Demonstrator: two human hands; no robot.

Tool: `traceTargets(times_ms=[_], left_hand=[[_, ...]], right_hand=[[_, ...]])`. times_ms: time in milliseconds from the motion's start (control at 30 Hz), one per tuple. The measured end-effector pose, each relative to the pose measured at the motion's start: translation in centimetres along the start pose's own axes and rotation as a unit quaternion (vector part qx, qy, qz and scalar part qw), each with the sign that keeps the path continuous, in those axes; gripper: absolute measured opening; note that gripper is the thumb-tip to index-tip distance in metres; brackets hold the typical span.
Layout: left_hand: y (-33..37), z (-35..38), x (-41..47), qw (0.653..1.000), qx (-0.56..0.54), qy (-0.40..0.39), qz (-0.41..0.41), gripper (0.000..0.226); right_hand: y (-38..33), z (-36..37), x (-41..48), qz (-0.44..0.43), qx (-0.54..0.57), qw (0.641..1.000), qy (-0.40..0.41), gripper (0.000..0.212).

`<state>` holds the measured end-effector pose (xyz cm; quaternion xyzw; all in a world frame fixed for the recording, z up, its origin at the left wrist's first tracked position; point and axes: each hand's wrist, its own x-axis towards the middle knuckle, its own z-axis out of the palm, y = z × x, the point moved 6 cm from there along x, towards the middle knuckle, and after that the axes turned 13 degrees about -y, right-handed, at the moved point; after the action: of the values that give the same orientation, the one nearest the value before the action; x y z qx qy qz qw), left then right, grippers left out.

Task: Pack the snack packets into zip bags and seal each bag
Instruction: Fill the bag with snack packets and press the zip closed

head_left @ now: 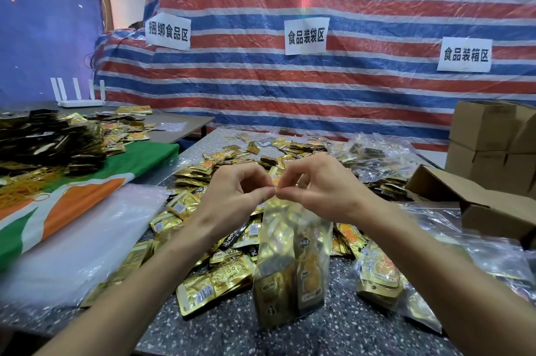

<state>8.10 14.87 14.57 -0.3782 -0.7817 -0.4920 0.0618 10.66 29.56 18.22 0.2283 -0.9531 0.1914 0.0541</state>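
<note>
With each grip clamped on its mouth, the left hand (235,196) and right hand (319,186) held the clear plastic zip bag (285,242) of gold foil snack packets (309,283) upright over the speckled grey bench (232,335) at six o'clock, seemingly sealing it, which next called for pressing outward along the zip.

One view only, head-worn and wide-angle, looking forward and down over the speckled grey stone tabletop (203,326). It's close: the left hand (235,196) and right hand (322,184) meet dead centre, pinching the clear plastic zip bag (278,239), forearms running off the bottom edge. Straight ahead, the red, white and blue striped tarpaulin wall (348,88) fills the upper half.
</note>
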Motion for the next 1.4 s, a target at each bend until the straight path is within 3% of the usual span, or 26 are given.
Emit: traceTargets(times_ms=[333, 600, 767, 1400], left_hand=[[1.3, 0.9, 0.1, 0.992, 0.051, -0.105, 0.045, 0.011], [1.0, 0.9, 0.0, 0.997, 0.035, -0.048, 0.057, 0.010], [0.4, 0.1, 0.1, 0.997, -0.034, -0.010, 0.061, 0.012], [-3.1, -0.9, 0.3, 0.996, -0.079, 0.035, 0.034, 0.015]], right_hand=[[0.4, 0.0, -0.6, -0.032, 0.059, 0.997, -0.028, 0.017], [0.7, -0.4, -0.7, -0.020, 0.071, 0.996, -0.054, 0.014], [2.1, -1.6, -1.6, 0.004, 0.068, 0.997, -0.039, 0.011], [5.9, -2.1, -4.4, 0.070, 0.019, 0.996, -0.051, 0.008]])
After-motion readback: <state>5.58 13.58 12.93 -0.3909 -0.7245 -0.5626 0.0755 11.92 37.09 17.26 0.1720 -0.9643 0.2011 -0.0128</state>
